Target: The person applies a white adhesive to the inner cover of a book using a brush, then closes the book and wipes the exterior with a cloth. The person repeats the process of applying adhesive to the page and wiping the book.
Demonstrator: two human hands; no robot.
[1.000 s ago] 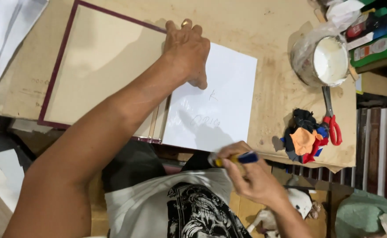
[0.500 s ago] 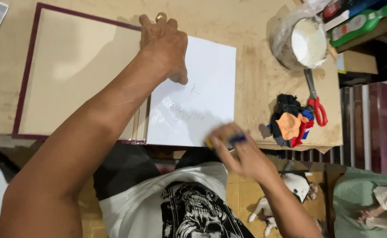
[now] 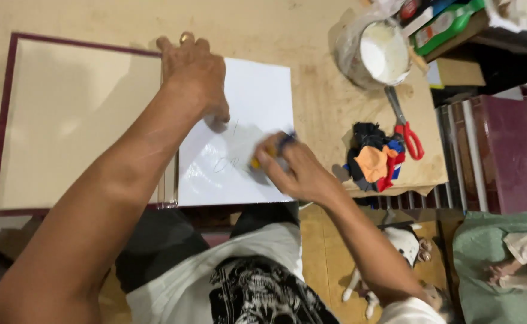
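Board with a dark red border lies at the far left of the table, and I see my left hand pressed flat where its right edge meets the white paper, fingers close together and a ring on one of them. The paper sits just beside the board, with faint marks near its middle. My right hand rests on the sheet's lower right part, pinching a pen with a yellow and blue barrel; the tip touches the paper. Further right I see a bunch of coloured cloth scraps near the table edge, red-handled scissors just beside them, and a round tub of white paste above.
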